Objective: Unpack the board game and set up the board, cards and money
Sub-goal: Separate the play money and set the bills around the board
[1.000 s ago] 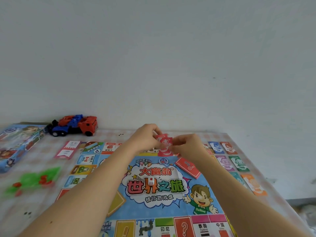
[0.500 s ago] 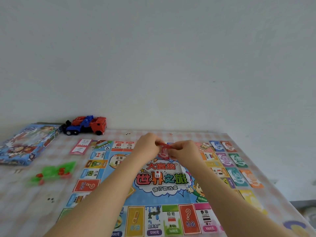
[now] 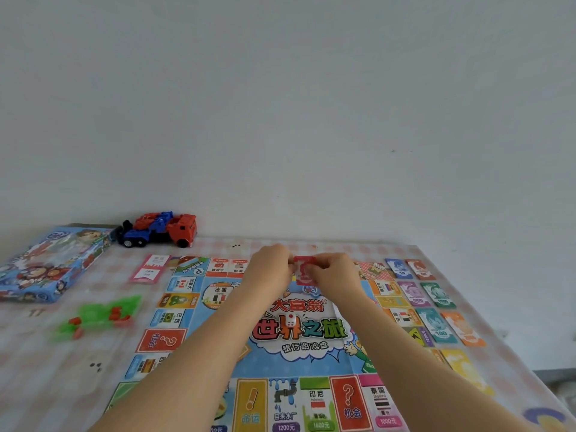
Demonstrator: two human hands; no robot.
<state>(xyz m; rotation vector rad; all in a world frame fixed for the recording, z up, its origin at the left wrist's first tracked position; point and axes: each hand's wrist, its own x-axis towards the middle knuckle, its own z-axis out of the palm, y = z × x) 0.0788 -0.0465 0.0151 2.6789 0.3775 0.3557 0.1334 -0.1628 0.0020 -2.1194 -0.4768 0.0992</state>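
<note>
The colourful game board (image 3: 299,338) lies flat on the checked tablecloth. Above its far edge my left hand (image 3: 268,269) and my right hand (image 3: 335,274) meet and pinch a small stack of red cards (image 3: 304,269) between them. A white die (image 3: 291,320) sits on the board's centre title. Paper money notes (image 3: 436,310) lie in rows along the board's right side. A pink card pile (image 3: 151,268) rests just past the board's far left corner. The game box (image 3: 46,266) lies at the far left.
A red and blue toy truck (image 3: 160,229) stands against the wall at the back left. Green and red plastic pieces (image 3: 99,316) are scattered left of the board. The table's right edge (image 3: 498,332) runs close to the money.
My hands have moved slightly away from me toward the board's far edge, still pinching the red cards. The view has tilted, showing more of the board's near side.
</note>
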